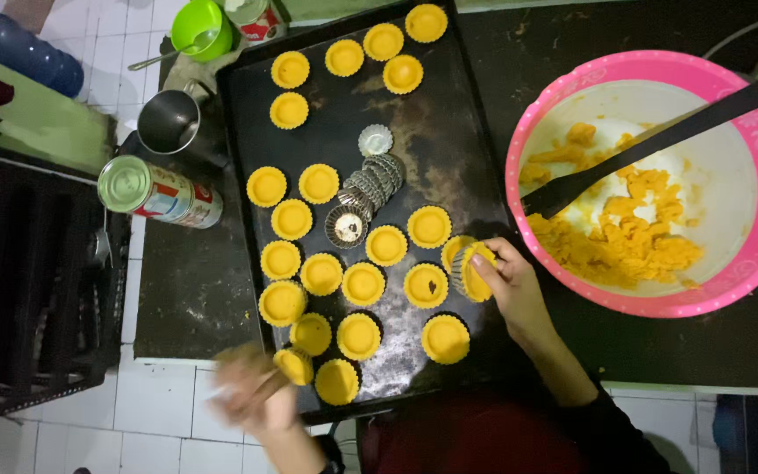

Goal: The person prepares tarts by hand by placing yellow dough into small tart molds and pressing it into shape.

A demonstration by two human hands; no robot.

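A dark baking tray (449,149) holds many small fluted tart moulds lined with yellow dough. My right hand (512,290) grips one dough-filled mould (471,272) on its side at the tray's right edge, next to another filled mould (429,285). My left hand (252,388) is blurred at the tray's near left corner, fingers closed on a filled mould (294,365). A curved stack of empty metal moulds (368,186) lies in the middle of the tray.
A pink bowl (752,114) of yellow dough with a black spatula (660,132) stands right of the tray. On the left are a can lying on its side (160,191), a metal cup (168,121) and a green cup with a spoon (201,28).
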